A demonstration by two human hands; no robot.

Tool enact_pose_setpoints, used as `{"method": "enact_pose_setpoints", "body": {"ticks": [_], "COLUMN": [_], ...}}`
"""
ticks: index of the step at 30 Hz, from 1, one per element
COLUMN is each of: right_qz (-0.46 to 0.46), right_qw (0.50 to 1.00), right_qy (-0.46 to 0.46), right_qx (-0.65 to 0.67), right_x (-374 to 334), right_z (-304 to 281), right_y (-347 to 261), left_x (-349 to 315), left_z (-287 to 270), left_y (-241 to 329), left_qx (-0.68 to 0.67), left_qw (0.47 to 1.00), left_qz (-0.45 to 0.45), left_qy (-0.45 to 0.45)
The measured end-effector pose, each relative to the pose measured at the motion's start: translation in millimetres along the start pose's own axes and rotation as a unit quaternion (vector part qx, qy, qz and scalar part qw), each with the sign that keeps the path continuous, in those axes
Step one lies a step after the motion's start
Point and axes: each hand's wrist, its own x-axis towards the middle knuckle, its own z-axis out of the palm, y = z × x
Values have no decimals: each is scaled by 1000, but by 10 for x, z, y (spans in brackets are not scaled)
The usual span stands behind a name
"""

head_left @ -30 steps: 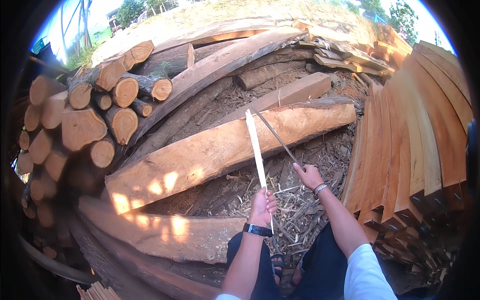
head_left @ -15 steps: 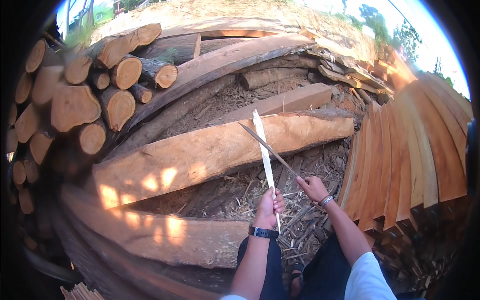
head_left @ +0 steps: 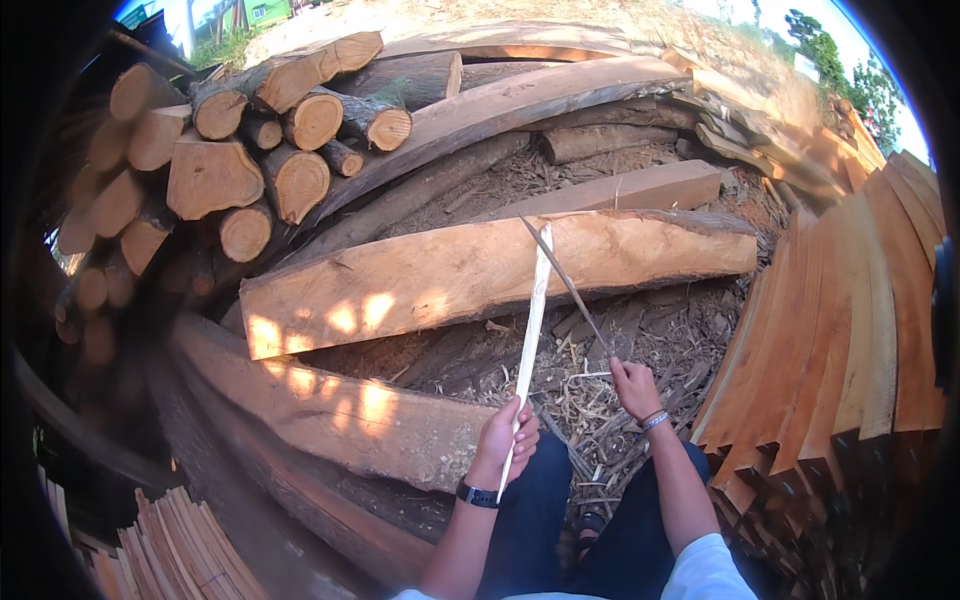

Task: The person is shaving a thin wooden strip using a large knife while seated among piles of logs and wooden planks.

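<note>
Head view: left hand (head_left: pixel 503 437) gripping pale wooden strip (head_left: pixel 530 335), right hand (head_left: pixel 634 386) clamped on thin blade (head_left: pixel 565 279) (crossing strip).

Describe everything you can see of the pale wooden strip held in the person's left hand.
The strip is a long, thin, pale sliver of wood, flat and narrow, freshly cut by its look. It stands nearly upright, leaning slightly right at the top. The left hand grips it near the lower end, which pokes out below the fingers. Near its top a thin dark blade, held by the right hand, crosses it. Behind lies a big log.
</note>
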Motion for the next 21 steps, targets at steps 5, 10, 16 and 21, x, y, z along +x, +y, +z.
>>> {"method": "enact_pose_setpoints", "body": {"ticks": [5, 10, 16, 21], "right_qz": [-44, -51, -87, -98], "right_qw": [992, 980, 972, 957], "right_qy": [-86, -142, -180, -221], "right_qx": [-83, -130, -125, -162], "right_x": [-223, -428, -439, -405], "right_z": [-213, -226, -382, -255], "right_y": [137, 147, 202, 297], "left_x": [-319, -335, -288, -160], "left_z": [-47, 9, 43, -209], "left_y": [-296, -511, -494, -428], "left_qx": [-17, 34, -56, -95], "left_qw": [1000, 998, 997, 993], "left_qz": [1, 26, 44, 38], "left_qy": [12, 38, -15, -54]}}
